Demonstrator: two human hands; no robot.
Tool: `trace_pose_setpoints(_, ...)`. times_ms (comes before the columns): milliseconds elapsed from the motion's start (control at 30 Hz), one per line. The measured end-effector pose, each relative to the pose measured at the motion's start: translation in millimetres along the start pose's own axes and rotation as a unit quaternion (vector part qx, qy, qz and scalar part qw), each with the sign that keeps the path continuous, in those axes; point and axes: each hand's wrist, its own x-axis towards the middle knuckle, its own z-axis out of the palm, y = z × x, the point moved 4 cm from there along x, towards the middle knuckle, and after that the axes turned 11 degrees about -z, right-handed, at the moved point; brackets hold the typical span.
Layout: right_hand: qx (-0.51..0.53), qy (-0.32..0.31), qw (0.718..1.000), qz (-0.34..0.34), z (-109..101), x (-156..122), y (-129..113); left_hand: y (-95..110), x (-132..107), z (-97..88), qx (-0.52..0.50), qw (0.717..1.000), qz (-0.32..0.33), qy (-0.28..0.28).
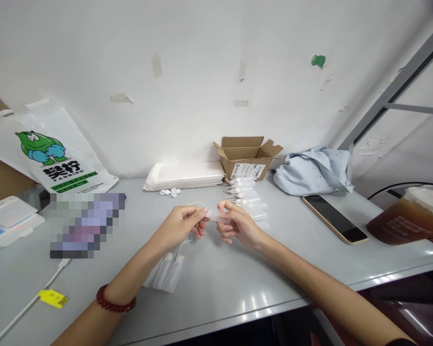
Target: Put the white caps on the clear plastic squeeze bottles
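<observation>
Between my two hands, above the grey table [209,283], is a small translucent plastic bottle [218,216]. Its left end is pinched by the thumb and fingers of my left hand [187,222]. My right hand [240,225] grips the other end, fingers curled round it. A thin white cord shows by my left fingertips. Several similar bottles [251,204] with cords lie in a row just behind my right hand. More bottles [169,274] lie side by side near my left forearm. Small white caps [173,192] sit in a group beyond my left hand.
Against the wall stand a stack of white packets [187,175], an open cardboard box [250,163] and a light blue cloth bag [312,170]. A phone [334,218] and a large drink cup [407,216] are at right. A printed plastic bag [54,149] and a cable [25,307] are at left.
</observation>
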Motion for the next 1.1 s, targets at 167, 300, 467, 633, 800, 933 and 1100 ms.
trace_pose_setpoints(167, 0.004, 0.002, 1.000, 0.009, -2, 1, 1, 7, -4, -1.5, 0.047, 0.997, 0.055, -0.010)
trace_pose_setpoints(300, 0.003, 0.001, 1.000, 0.007, -1, 1, -1, 7, -3, -2.4, 0.039, 0.998, 0.046, -0.018)
trace_pose_setpoints(467, -0.005, -0.005, 1.000, 0.008, 1, -1, -1, 2, -2, -1.3, 0.043, 0.999, 0.013, 0.004)
trace_pose_setpoints(633, 0.005, 0.011, 1.000, 0.013, 0, -1, -2, 7, -6, 0.6, 0.078, 0.995, 0.059, 0.000)
trace_pose_setpoints(800, -0.039, 0.025, 0.999, -0.021, -4, 0, -3, 9, -7, 1.4, 0.067, 0.996, 0.059, 0.028)
trace_pose_setpoints(933, -0.299, 0.075, 0.936, -0.170, -11, -1, -14, 6, -4, 2.0, -0.008, 0.999, 0.025, 0.029)
trace_pose_setpoints(1100, -0.442, 0.105, 0.848, -0.274, -10, -7, -20, -4, -1, 5.1, -0.077, 0.996, -0.041, 0.004)
